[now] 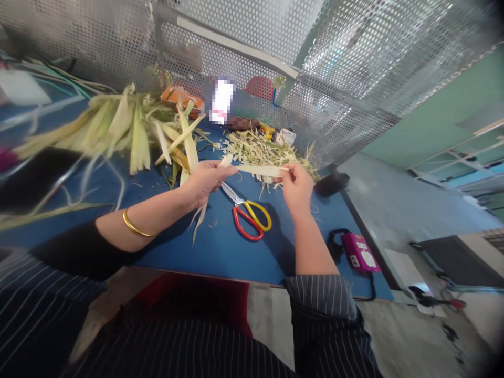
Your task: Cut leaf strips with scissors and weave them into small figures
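Note:
A pale strip of corn husk (262, 170) is stretched between my two hands above the blue table. My left hand (207, 181) pinches its left end, and more husk pieces show around those fingers and hang below. At the other end, my right hand (296, 186) grips the strip between thumb and fingers. Scissors (246, 210) with one red and one yellow handle lie under the strip, blades toward my left hand. Behind, a heap of shredded husk (260, 149) spreads over the table. Larger whole husks (118, 126) are piled on the left.
A perforated metal screen (244, 50) stands along the back of the blue table (220, 257). On the right are a purple box (360, 252) with a black strap and a dark cylinder (333, 184). An orange packet (183, 100) sits behind the husks; a dark flat object (35, 176) lies left.

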Demonstrator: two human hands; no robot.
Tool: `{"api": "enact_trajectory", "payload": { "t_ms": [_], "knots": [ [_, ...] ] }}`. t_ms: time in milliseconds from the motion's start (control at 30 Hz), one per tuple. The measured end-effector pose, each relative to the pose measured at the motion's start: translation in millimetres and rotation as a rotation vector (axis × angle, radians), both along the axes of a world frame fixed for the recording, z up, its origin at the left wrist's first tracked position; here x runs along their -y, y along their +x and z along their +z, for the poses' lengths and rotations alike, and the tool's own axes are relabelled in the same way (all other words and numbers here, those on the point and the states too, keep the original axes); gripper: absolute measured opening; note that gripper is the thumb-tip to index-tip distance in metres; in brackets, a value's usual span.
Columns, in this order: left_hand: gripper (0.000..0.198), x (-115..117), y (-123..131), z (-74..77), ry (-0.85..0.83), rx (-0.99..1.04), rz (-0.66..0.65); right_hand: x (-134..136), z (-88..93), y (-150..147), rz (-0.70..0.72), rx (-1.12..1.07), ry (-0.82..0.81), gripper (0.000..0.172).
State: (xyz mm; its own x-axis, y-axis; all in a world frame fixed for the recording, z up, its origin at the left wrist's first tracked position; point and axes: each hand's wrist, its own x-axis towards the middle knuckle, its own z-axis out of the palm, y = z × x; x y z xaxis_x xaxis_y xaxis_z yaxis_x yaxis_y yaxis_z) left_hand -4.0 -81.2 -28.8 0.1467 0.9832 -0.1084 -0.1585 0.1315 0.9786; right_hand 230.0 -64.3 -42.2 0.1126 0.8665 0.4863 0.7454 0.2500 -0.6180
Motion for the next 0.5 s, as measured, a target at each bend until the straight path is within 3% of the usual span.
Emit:
{"api": "enact_trajectory", "payload": {
  "t_ms": [100,233,367,500],
  "knots": [
    [0.014,0,-5,9.6,0.212,-0.07,0.189,6,11.1,-2,0.28,-0.284,-0.063,0.014],
    [0.017,1,-12,19.2,0.371,-0.172,0.276,18,21.9,-4,0.597,-0.259,-0.416,0.014],
    [0.014,4,-10,19.5,0.305,-0.296,0.045,24,24.0,-8,0.754,-0.216,-0.647,0.014],
    [0.016,12,1,6.7,0.226,-0.382,-0.281,23,20.6,-17,0.665,-0.297,-0.532,0.015]
  ]
}}
